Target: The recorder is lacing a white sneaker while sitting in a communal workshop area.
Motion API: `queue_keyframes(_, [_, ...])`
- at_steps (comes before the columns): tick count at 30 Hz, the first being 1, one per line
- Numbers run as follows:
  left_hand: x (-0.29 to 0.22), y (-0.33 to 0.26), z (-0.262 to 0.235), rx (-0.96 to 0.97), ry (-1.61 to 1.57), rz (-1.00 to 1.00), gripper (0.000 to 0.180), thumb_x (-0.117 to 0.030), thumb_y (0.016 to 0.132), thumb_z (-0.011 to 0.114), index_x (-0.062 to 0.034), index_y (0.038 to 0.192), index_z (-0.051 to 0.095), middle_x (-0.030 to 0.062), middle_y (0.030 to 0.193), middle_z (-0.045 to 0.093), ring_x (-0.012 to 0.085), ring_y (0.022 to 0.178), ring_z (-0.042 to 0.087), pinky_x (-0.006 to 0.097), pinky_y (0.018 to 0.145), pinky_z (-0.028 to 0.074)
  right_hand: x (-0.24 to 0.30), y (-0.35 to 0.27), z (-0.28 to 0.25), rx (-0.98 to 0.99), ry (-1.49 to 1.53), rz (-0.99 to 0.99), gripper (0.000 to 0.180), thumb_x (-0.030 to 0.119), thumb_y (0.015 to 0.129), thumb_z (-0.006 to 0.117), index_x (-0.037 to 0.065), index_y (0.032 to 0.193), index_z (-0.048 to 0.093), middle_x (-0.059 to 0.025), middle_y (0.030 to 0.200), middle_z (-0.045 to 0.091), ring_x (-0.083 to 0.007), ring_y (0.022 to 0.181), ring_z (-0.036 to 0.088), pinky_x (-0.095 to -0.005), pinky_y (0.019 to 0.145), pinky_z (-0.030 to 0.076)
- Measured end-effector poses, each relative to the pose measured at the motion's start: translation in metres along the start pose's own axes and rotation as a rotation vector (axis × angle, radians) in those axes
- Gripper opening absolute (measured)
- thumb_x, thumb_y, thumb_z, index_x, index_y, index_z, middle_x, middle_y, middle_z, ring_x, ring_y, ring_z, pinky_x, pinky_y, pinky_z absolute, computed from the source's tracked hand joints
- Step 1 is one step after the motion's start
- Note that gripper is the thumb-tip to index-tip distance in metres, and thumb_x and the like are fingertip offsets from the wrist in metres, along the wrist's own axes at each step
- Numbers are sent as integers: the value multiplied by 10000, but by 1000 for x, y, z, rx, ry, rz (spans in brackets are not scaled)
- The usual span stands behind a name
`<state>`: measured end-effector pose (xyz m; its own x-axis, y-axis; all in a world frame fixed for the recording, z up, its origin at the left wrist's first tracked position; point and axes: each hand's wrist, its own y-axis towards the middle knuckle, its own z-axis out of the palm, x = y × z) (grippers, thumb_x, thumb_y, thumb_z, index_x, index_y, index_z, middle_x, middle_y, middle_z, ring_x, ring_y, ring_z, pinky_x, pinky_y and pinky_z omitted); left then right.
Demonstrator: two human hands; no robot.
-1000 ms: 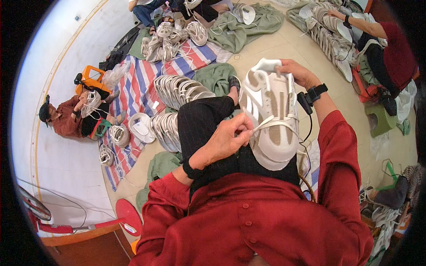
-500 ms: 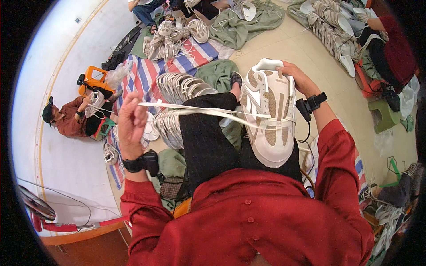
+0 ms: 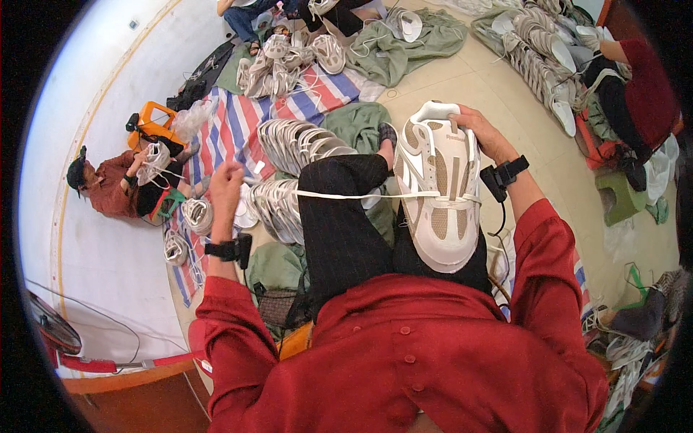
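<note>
I noted the sneaker as smooth white leather-like panels with matt beige mesh; its shoelace looked like flat white woven cloth. The striped mat appeared coarse woven plastic, and my sleeves matt red cloth.

Left grip out, right grip forward

The right hand grips the heel of a white and beige sneaker resting on the lap. The left hand pinches a white lace, stretched taut from the sneaker's eyelets, above shoes piled on the floor.
</note>
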<state>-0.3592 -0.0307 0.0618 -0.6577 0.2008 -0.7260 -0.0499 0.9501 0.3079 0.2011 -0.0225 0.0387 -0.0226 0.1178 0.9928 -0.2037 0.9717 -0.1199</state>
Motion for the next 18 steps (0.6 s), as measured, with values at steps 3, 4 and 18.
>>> queue_keyframes(3, [-34, 8, 54, -109, 265, 321, 169, -53, 818, 603, -17, 982, 625, 67, 835, 628, 163, 719, 597, 277, 651, 484, 4, 4, 0, 11, 27, 7, 435, 237, 861, 522, 22, 1237, 561, -60, 1046, 628, -139, 905, 583, -262, 789, 482])
queue_keyframes(4, [-51, 8, 71, -220, 433, 581, 191, -45, 805, 603, -20, 994, 620, 95, 873, 634, 193, 724, 606, 286, 655, 489, 6, 4, -1, 7, 10, -6, 426, 235, 867, 519, 17, 1229, 565, -60, 1050, 629, -139, 903, 584, -262, 789, 482])
queue_keyframes(18, [-185, -114, 203, 441, -154, 418, 345, -39, 774, 587, -54, 1104, 487, 193, 992, 593, 393, 887, 613, 432, 738, 508, -14, 6, -8, 66, 78, -146, 453, 198, 912, 518, -21, 1308, 521, -68, 1176, 624, -138, 1024, 576, -274, 894, 467])
